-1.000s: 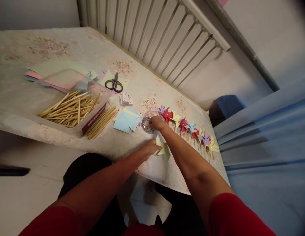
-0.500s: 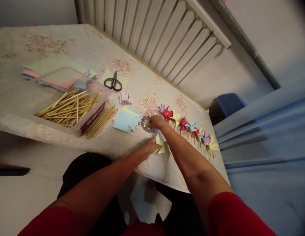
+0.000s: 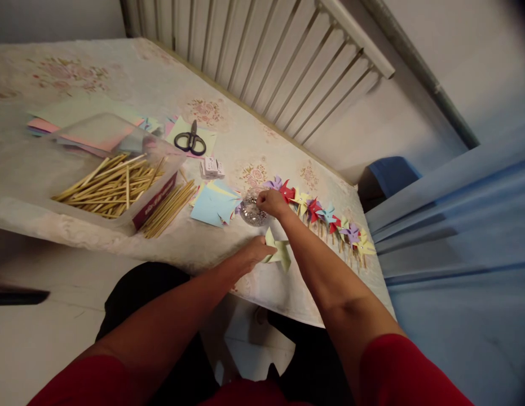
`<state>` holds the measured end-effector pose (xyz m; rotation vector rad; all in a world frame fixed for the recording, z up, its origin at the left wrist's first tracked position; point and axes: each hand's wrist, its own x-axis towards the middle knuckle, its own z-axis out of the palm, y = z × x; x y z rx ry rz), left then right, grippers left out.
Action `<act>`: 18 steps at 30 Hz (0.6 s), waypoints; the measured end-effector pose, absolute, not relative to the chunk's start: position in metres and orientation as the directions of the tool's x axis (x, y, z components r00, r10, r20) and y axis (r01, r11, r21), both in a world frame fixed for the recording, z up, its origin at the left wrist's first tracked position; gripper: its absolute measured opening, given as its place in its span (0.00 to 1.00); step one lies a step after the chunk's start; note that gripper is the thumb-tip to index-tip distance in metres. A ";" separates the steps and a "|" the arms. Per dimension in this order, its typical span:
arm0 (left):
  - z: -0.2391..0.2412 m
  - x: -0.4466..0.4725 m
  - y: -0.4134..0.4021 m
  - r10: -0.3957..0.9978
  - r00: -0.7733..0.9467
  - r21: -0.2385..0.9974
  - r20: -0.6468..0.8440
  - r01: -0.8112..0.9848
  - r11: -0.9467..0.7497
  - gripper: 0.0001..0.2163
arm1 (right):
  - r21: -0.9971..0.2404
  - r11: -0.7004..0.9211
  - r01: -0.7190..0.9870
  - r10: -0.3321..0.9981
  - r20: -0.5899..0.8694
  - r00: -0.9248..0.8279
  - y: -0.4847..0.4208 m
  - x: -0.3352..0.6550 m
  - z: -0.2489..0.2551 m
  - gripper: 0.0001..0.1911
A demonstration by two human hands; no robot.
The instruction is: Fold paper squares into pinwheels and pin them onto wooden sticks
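My left hand point(image 3: 257, 249) pinches a pale green paper pinwheel point(image 3: 282, 254) at its folded middle, just above the tablecloth near the front edge. The blades of the pinwheel stick out to the right of my fingers. Over the right side of a small clear bowl point(image 3: 250, 213) is my right hand point(image 3: 270, 202), its fingers drawn together. Small shiny silver bits lie in that bowl. Whatever my right fingertips hold, if anything, is too small to make out. Beside the bowl, cut paper squares point(image 3: 215, 204) in blue and yellow are stacked, the blue one on top.
Finished pinwheels on sticks point(image 3: 315, 208) run in a row to the right. On the left stand a clear plastic box point(image 3: 82, 211) of wooden sticks and a loose stick bundle point(image 3: 168, 208). Scissors point(image 3: 190, 141), small white boxes point(image 3: 212, 168) and coloured paper sheets point(image 3: 87, 115) lie farther back.
My right hand has lifted slightly at the bowl, and more of the silver bits show. The pinwheel in my left hand has turned a little. The whole view has shifted slightly.
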<state>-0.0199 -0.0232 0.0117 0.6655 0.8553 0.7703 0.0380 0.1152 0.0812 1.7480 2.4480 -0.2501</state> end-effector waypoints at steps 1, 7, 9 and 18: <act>0.011 -0.020 -0.023 0.808 0.426 0.773 -0.407 -0.311 0.554 0.07 | -0.124 0.299 0.946 0.938 -0.143 -0.315 0.113 0.041 0.085 0.11; 0.002 -0.018 -0.020 0.839 0.400 0.819 -0.369 -0.287 0.497 0.06 | -0.568 0.201 0.798 0.977 0.061 -0.203 0.080 0.092 0.107 0.04; 0.000 -0.018 -0.019 0.849 0.377 0.825 -0.370 -0.287 0.487 0.08 | -0.642 0.134 0.755 0.990 0.056 -0.128 0.063 0.119 0.106 0.04; -0.004 -0.016 -0.014 0.874 0.365 0.823 -0.321 -0.349 0.448 0.11 | 0.035 0.049 0.998 0.973 -0.228 -0.040 -0.018 0.177 0.054 0.10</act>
